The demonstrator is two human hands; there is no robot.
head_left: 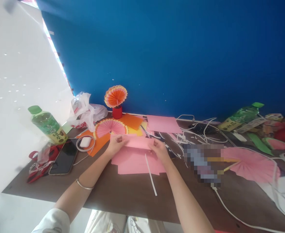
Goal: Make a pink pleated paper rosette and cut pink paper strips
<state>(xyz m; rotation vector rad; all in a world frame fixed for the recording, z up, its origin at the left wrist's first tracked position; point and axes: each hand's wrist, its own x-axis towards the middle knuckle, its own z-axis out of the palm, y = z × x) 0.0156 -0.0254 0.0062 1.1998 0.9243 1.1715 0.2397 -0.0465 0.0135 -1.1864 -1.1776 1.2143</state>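
A strip-like piece of pink paper stretches between my two hands above the table. My left hand pinches its left end, and my right hand pinches its right end. Beneath it lie several pink sheets, partly hidden by the held piece. A narrow white paper strip lies partly over the sheets and partly on the dark table. Just beyond my left hand is a pleated pink fan with a yellow and orange edge.
Behind are an orange pleated flower in a red pot and a pink sheet. To the left are a phone and a green bottle. White cables and a pink fan lie at the right.
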